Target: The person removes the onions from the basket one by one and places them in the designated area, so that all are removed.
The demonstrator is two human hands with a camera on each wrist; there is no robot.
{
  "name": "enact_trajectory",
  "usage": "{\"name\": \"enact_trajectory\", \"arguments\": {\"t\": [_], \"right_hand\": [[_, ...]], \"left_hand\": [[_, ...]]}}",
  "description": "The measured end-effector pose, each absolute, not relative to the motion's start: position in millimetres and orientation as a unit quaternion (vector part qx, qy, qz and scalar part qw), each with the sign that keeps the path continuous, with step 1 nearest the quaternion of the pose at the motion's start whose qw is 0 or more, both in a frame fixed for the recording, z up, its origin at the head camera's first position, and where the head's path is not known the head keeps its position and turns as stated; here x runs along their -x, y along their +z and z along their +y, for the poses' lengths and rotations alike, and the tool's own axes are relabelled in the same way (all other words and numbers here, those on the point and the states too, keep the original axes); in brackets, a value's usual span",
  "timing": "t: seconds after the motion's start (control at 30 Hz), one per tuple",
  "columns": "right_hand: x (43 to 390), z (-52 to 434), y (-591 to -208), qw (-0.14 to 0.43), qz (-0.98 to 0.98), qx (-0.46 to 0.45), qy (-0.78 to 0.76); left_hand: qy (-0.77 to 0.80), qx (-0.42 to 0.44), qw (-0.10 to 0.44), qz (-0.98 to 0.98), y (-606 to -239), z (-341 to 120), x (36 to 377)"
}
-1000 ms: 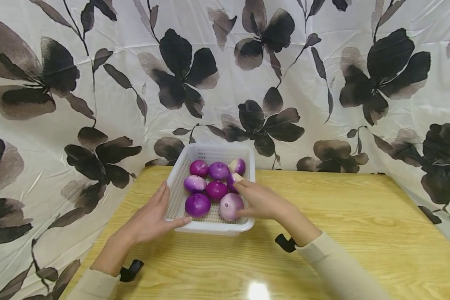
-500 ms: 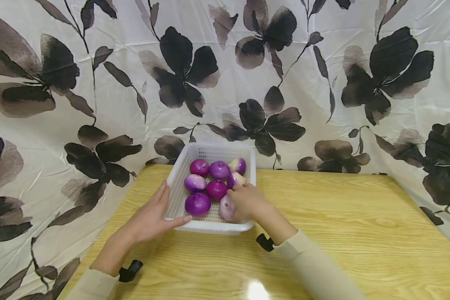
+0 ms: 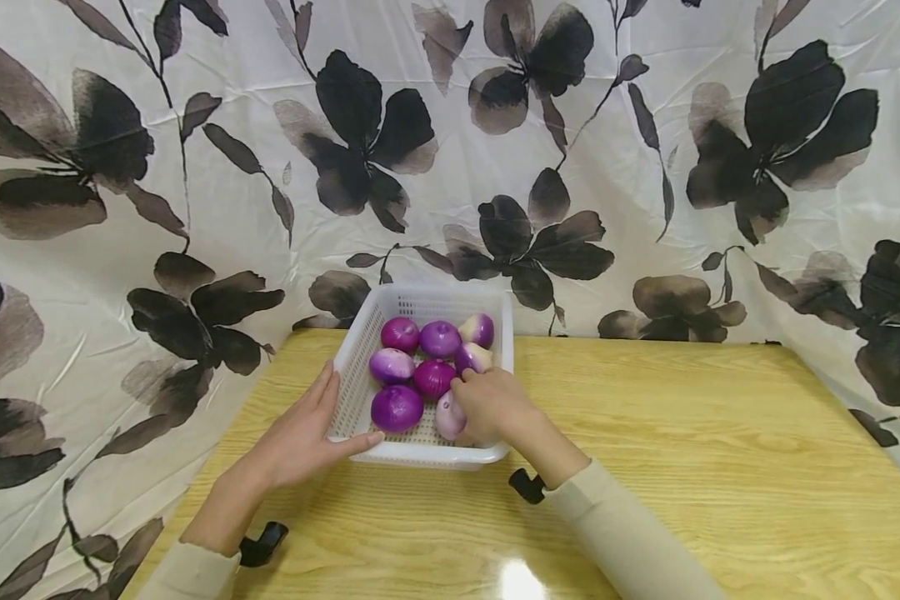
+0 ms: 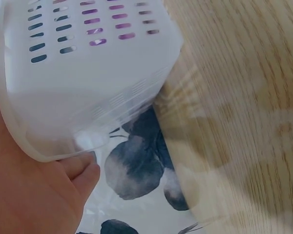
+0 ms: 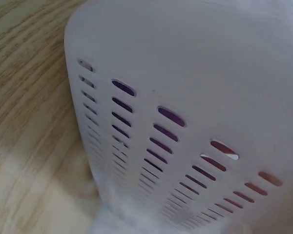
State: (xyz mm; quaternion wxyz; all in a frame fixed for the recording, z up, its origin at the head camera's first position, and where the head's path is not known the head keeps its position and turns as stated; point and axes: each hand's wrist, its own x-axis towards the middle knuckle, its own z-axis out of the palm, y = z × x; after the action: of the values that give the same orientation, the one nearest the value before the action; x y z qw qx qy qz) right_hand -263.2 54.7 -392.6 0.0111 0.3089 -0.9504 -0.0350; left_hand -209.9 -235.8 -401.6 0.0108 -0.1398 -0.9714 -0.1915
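Note:
A white plastic basket (image 3: 354, 350) with slotted walls holds several peeled purple onions. At its near left corner, my left hand (image 3: 292, 442) holds the basket, thumb over the near rim and fingers along the left side. The left wrist view shows that hand's fingers (image 4: 85, 175) bent beneath the rim. Inside the basket's near right part, my right hand (image 3: 495, 406) grips a pale pinkish onion (image 3: 448, 416), partly covered by the hand. Close to its fingertips lie a purple-and-cream onion (image 3: 472, 358) and a magenta onion (image 3: 433, 379). Slotted wall hides the right hand's fingers in the right wrist view.
The basket stands on a yellow wood-grain table (image 3: 682, 433), near its back edge. Behind and to the left hangs a white cloth (image 3: 435, 208) with dark flowers. In the basket's near left part lies a large purple onion (image 3: 397, 408).
My right hand has moved left and its fingers have closed round the pale onion, which has shifted slightly left. My left hand has stayed at the basket's corner.

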Motion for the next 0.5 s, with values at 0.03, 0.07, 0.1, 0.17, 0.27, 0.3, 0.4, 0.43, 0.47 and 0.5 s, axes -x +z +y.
{"name": "enact_trajectory", "arguments": {"t": [0.03,0.07,0.1,0.17,0.27,0.3,0.4,0.43,0.47,0.5], "right_hand": [[263.6,54.6,-392.8,0.011,-0.950,-0.312,-0.026],[264.2,54.6,-393.0,0.010,-0.949,-0.316,-0.014],[264.7,54.8,-393.3,0.012,-0.947,-0.320,-0.005],[265.9,55.8,-393.9,0.019,-0.945,-0.327,0.019],[267.4,59.3,-393.9,0.039,-0.939,-0.337,0.053],[267.6,60.5,-393.9,0.044,-0.937,-0.340,0.065],[268.0,63.1,-394.0,0.053,-0.930,-0.349,0.103],[268.0,63.7,-393.6,0.052,-0.928,-0.350,0.116],[268.1,64.1,-393.5,0.052,-0.927,-0.350,0.126],[268.1,64.5,-393.4,0.052,-0.926,-0.350,0.136]], "left_hand": [[-0.192,0.139,0.011,-0.972,-401.9,-236.1,209.6],[-0.192,0.139,0.011,-0.972,-402.1,-236.2,209.6],[-0.192,0.139,0.012,-0.971,-402.3,-236.2,209.6],[-0.193,0.139,0.012,-0.971,-402.6,-236.2,210.0],[-0.194,0.142,0.014,-0.970,-401.8,-234.9,211.0],[-0.195,0.143,0.014,-0.970,-401.3,-234.5,211.0],[-0.194,0.144,0.012,-0.970,-400.1,-234.3,210.6],[-0.194,0.144,0.013,-0.970,-399.9,-234.3,210.4],[-0.194,0.144,0.013,-0.970,-399.8,-234.5,210.4],[-0.194,0.144,0.013,-0.970,-399.9,-234.5,210.4]]}}
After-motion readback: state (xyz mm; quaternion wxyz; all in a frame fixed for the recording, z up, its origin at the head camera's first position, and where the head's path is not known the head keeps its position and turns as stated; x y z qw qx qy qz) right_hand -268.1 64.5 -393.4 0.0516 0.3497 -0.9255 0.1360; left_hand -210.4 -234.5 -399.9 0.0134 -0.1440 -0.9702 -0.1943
